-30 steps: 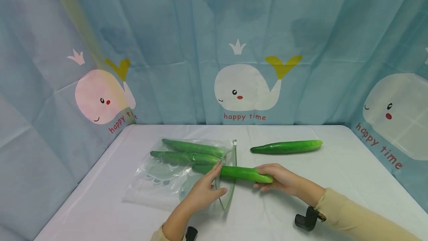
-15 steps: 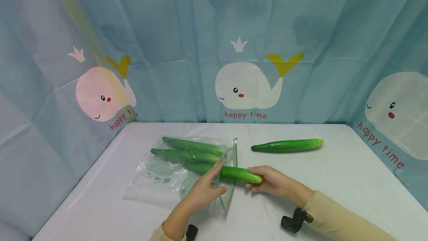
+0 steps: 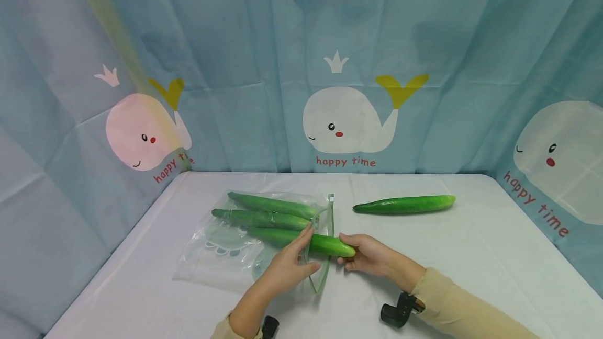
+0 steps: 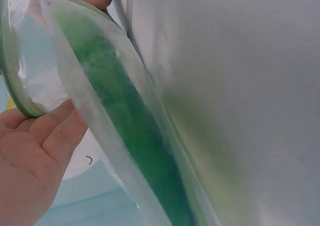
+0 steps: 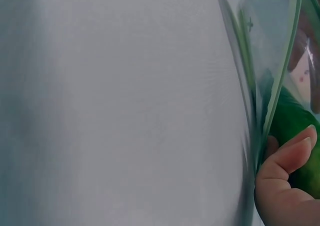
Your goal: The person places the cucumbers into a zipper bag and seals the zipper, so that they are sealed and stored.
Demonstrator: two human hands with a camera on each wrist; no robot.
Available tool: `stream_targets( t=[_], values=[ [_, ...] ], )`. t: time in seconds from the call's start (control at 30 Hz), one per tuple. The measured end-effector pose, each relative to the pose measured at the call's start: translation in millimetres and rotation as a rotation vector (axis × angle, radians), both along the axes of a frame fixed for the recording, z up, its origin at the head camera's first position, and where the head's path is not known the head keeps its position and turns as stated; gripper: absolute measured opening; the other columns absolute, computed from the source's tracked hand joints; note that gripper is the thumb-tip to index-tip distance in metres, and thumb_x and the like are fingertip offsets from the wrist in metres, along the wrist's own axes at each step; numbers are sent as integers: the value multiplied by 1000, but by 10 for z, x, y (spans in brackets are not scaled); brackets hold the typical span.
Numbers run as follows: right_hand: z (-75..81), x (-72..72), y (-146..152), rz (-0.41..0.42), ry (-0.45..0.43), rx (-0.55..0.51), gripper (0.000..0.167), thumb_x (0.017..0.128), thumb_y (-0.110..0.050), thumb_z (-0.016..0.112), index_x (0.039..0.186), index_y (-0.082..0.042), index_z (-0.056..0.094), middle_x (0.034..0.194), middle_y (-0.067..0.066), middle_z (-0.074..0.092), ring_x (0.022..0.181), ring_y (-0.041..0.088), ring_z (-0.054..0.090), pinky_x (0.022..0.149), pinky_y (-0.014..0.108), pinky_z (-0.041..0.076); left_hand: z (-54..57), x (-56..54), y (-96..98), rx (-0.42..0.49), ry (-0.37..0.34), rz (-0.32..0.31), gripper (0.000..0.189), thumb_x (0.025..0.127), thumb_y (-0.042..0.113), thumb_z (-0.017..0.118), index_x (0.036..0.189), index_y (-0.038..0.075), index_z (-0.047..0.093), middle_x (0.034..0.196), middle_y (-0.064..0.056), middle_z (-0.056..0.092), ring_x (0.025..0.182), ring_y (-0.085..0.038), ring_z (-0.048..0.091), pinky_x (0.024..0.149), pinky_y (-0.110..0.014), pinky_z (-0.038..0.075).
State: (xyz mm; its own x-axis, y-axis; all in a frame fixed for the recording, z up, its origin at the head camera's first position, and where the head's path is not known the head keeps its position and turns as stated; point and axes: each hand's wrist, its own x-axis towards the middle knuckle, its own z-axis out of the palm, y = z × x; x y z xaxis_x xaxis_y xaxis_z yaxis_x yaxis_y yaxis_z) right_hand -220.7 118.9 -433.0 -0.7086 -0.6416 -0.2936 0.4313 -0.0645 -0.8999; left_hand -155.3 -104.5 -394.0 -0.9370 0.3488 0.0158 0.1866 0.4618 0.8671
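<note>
My right hand (image 3: pixel 365 256) grips the pale end of a long green cucumber (image 3: pixel 330 245), thumb above and fingers below. The cucumber's dark end lies inside a clear zip bag (image 3: pixel 198 260); its pale end sticks out past the green-edged mouth. My left hand (image 3: pixel 285 271) rests at the bag's mouth with fingers extended and thumb apart, the rim standing raised beside it. In the left wrist view the cucumber (image 4: pixel 125 106) shows through the film, left fingers (image 4: pixel 55 121) touching the rim. Two more cucumbers (image 3: pixel 264 218) lie in the bag, farther back.
Another cucumber (image 3: pixel 405 204) lies loose on the white table (image 3: pixel 471 245), at the back right. A blue curtain (image 3: pixel 249 67) with whale prints stands behind the table and along both sides. Black wrist mounts (image 3: pixel 397 310) hang near the sleeves.
My right hand has moved left, sliding the cucumber deeper into the bag, so less of it sticks out. The left hand has stayed at the mouth.
</note>
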Motion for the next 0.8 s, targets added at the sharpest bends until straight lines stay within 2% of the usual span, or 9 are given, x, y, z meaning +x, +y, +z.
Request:
stream_targets(
  t=[0.1, 0.23, 0.47, 0.8],
  values=[
    [-23, -11, -47, -5, -9, -7, 33, 106, -24, 35, 117, 3, 50, 90, 7, 55, 76, 12, 55, 65, 19, 45, 3, 2, -2, 4, 0, -4, 72, 91, 12, 67, 152, 2, 29, 160, -13, 18, 139, -40, 29, 104, -53, 40],
    [-40, -29, -106, -1, -23, -30, 36, 105, -20, 31, 126, 7, 44, 95, 8, 53, 80, 14, 54, 67, 20, 44, 1, 8, -1, -3, 15, -4, 72, 89, 7, 65, 151, 0, 29, 160, -11, 18, 140, -39, 27, 104, -53, 39],
    [-50, -65, -198, 25, -56, -97, 50, 105, -16, 27, 144, 15, 24, 104, 11, 50, 88, 17, 51, 73, 23, 43, 12, 18, -3, 9, 19, -9, 78, 81, -2, 64, 151, -1, 28, 160, -13, 18, 141, -41, 25, 104, -54, 39],
    [-33, -78, -307, 51, -88, -182, 51, 102, -10, 28, 144, 18, 19, 112, 14, 50, 96, 18, 56, 82, 24, 48, 14, 26, -2, 28, -23, -14, 84, 76, -6, 61, 152, 0, 25, 161, -13, 14, 142, -40, 22, 107, -54, 36]
  ],
)
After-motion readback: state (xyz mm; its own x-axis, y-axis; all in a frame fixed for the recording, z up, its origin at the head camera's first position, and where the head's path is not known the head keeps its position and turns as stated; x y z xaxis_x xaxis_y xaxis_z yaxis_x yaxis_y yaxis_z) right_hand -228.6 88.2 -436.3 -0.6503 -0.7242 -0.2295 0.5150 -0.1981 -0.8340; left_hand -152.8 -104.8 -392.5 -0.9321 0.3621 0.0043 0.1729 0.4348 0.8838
